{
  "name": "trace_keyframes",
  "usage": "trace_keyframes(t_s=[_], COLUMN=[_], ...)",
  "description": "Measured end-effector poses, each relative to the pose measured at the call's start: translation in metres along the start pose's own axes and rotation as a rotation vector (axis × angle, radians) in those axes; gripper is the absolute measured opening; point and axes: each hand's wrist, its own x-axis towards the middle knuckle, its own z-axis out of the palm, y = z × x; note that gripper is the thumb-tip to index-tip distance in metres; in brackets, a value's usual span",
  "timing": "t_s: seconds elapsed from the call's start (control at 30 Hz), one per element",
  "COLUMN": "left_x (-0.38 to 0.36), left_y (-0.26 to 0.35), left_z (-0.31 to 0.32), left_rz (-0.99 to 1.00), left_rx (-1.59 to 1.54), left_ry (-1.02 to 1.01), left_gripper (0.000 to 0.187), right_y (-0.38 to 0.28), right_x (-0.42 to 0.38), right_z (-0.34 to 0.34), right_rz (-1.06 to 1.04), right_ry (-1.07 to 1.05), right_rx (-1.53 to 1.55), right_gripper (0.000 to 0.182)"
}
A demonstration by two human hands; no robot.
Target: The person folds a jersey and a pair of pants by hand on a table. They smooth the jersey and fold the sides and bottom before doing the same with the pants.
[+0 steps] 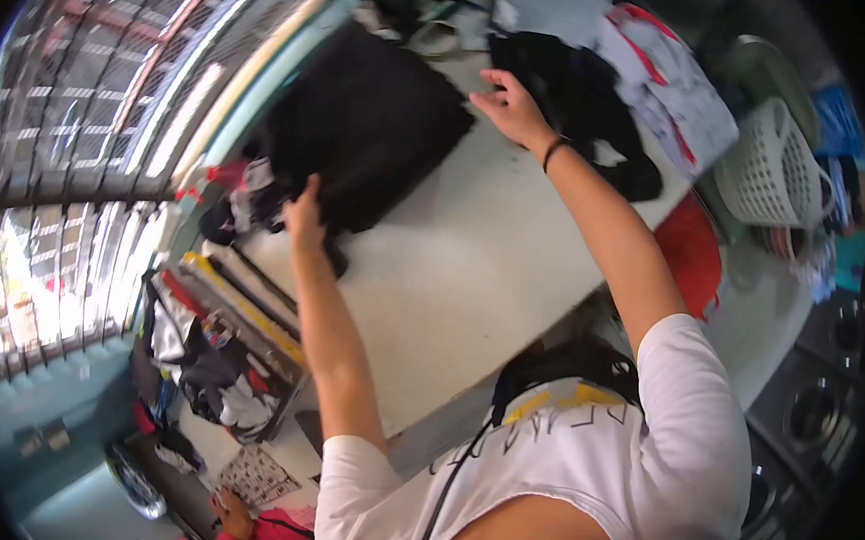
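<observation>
A large black garment [367, 125] lies spread on the white table [452, 271]. At its lower left edge, my left hand [304, 216] is closed on the dark cloth, some fingers partly hidden. My right hand [512, 110], with a dark band on the wrist, hovers by the garment's right corner. Its fingers are apart and hold nothing. Beyond that hand lies a second heap of black clothing [575, 99], with a white and red cloth [666, 86] beside it.
A rack of clothes [226, 356] stands left of the table, near a barred window [84, 95]. To the right are a white laundry basket [776, 169], a red item [692, 253] and front-loading machines [814, 412]. Another person's red sleeve [269, 534] shows at lower left.
</observation>
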Motion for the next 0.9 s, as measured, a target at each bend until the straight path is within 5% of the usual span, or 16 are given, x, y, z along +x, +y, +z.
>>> trace_keyframes(t_s=[0.13, 0.2, 0.27, 0.33, 0.4, 0.43, 0.5, 0.53, 0.6, 0.63, 0.67, 0.7, 0.73, 0.83, 0.9], left_x=[0.022, -0.003, 0.016, -0.035, -0.035, -0.078, -0.17, -0.222, -0.246, -0.287, -0.318, -0.369, -0.384, -0.456, -0.473], left_y=[-0.011, -0.004, -0.015, -0.001, -0.012, -0.01, -0.02, -0.031, -0.1, -0.129, -0.17, -0.19, -0.228, -0.254, -0.263], left_z=[-0.024, -0.023, -0.032, -0.008, 0.0, 0.023, 0.071, 0.101, 0.139, 0.166, 0.185, 0.214, 0.219, 0.236, 0.218], left_rz=[-0.151, -0.081, -0.028, 0.113, 0.45, 0.528, 0.73, 0.822, 1.241, 0.825, 0.985, 0.774, 0.818, 0.846, 0.553], left_rx=[-0.193, -0.193, -0.05, 0.119, 0.382, 0.46, 0.666, 0.736, 0.494, 0.333, 0.562, 0.749, 0.854, 1.026, 0.996], left_ry=[-0.355, -0.486, -0.287, 0.049, 0.367, 0.487, 0.514, 0.484, 0.063, -0.129, -0.439, -0.584, -0.757, -0.967, -0.994], left_gripper=[0.051, 0.054, 0.059, 0.065, 0.066, 0.068, 0.059, 0.053, 0.036, 0.029, 0.03, 0.036, 0.029, 0.015, 0.003], right_y=[0.047, 0.049, 0.05, 0.1, 0.097, 0.102, 0.129, 0.171, 0.216, 0.218, 0.204, 0.2, 0.228, 0.296, 0.326], right_x=[-0.134, -0.229, -0.32, -0.431, -0.495, -0.517, -0.558, -0.582, -0.587, -0.561, -0.524, -0.497, -0.488, -0.462, -0.459], right_z=[-0.138, -0.208, -0.264, -0.323, -0.353, -0.365, -0.381, -0.385, -0.399, -0.4, -0.405, -0.41, -0.417, -0.437, -0.441], right_rz=[0.159, 0.403, 0.579, 0.581, 0.948, 0.964, 1.162, 1.253, 1.34, 1.324, 1.287, 1.243, 1.236, 1.21, 1.264], right_ry=[-0.015, 0.245, 0.578, 0.712, 1.002, 1.016, 1.034, 0.933, 0.594, 0.359, 0.288, 0.214, 0.089, -0.075, -0.178], right_rx=[0.181, 0.105, 0.16, -0.291, -0.001, 0.012, 0.036, -0.153, -0.541, -0.73, -0.796, -0.856, -0.902, -1.034, -1.041], right_gripper=[0.019, 0.017, 0.017, 0.017, 0.019, 0.019, 0.021, 0.02, 0.022, 0.027, 0.029, 0.033, 0.034, 0.029, 0.029])
